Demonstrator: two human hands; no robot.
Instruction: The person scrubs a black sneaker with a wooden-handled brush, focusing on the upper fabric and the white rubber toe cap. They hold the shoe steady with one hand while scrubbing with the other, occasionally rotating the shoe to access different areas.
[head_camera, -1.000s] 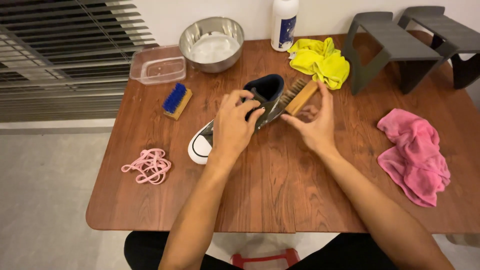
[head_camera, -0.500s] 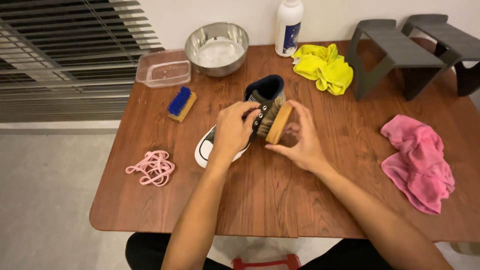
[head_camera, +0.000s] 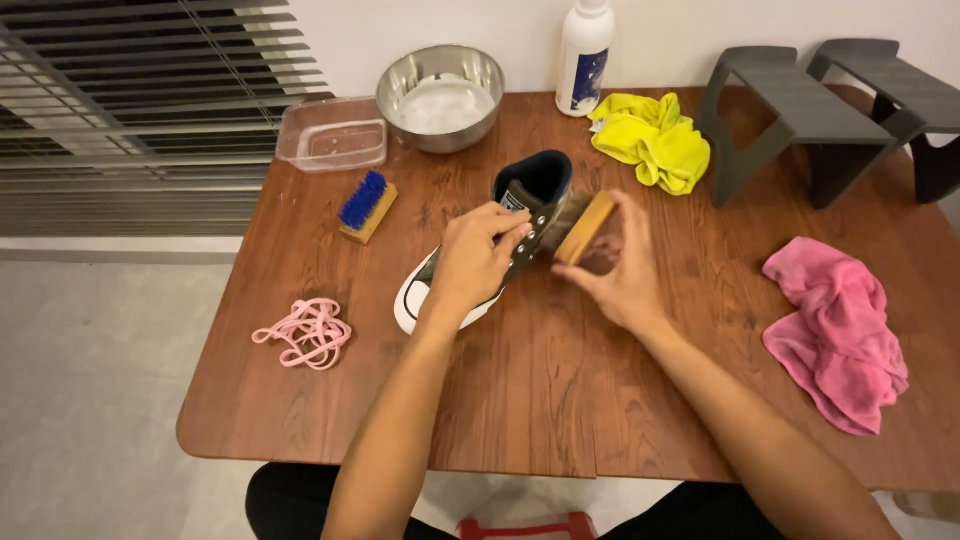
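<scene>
Left hand (head_camera: 478, 262) grip clamped over high-top sneaker (head_camera: 500, 235) mid-bench (head_camera: 560, 400); right hand (head_camera: 620, 270) grip closed on wooden brush (head_camera: 582, 226) against its side. Risks: sneaker skidding under brush pressure; bristles scraping left fingertips (head_camera: 520, 228), close by.

Wooden brush (head_camera: 584, 227) swung upright, now against shoe (head_camera: 520, 205) side.

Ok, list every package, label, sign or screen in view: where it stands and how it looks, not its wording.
White plastic bottle: upright at the table's far edge, right of the steel bowl; dark blue label on its front.
Small white tag on the dark sneaker: below the shoe's opening, beside the left hand.
No signs or screens.
</scene>
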